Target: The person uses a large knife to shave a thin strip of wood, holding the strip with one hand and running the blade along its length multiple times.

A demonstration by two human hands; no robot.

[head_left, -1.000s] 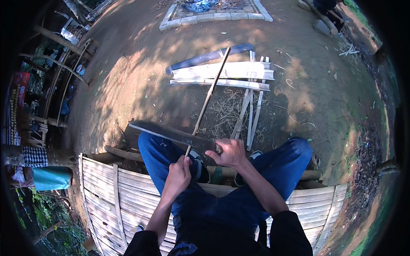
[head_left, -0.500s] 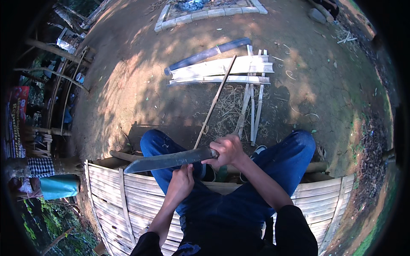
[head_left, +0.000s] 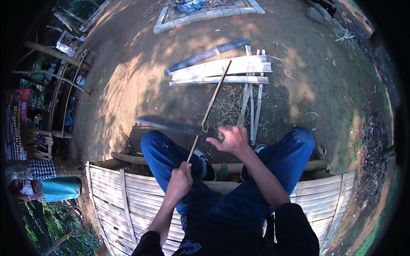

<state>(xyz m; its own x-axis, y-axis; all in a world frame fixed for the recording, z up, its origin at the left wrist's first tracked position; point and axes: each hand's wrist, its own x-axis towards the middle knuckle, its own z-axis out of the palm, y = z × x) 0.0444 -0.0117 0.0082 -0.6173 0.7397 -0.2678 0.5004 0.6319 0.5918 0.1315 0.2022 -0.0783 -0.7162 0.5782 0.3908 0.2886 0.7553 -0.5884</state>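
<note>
A thin bamboo strip (head_left: 216,94) slants away from me between my knees, its near end gripped in my left hand (head_left: 180,181). My right hand (head_left: 232,140) is closed round the handle of a machete (head_left: 164,125). Its broad dark blade, smeared by motion, points left and lies across the strip. A thin curl of shaving stands on the strip just beyond the blade. Under the strip's far end lie pale split bamboo halves (head_left: 252,65) on the ground.
A dark bamboo pole (head_left: 205,56) rests behind the split halves. Narrow slats (head_left: 253,113) and a heap of shavings (head_left: 229,104) lie before my feet. Farther off is a brick-edged fire pit (head_left: 188,22). I sit on a bamboo-slat bench (head_left: 109,192); cloths hang at the left.
My right hand has pushed the machete away from me along the strip, and the blade has blurred. The shaving curl now shows beyond it. My left hand keeps its hold.
</note>
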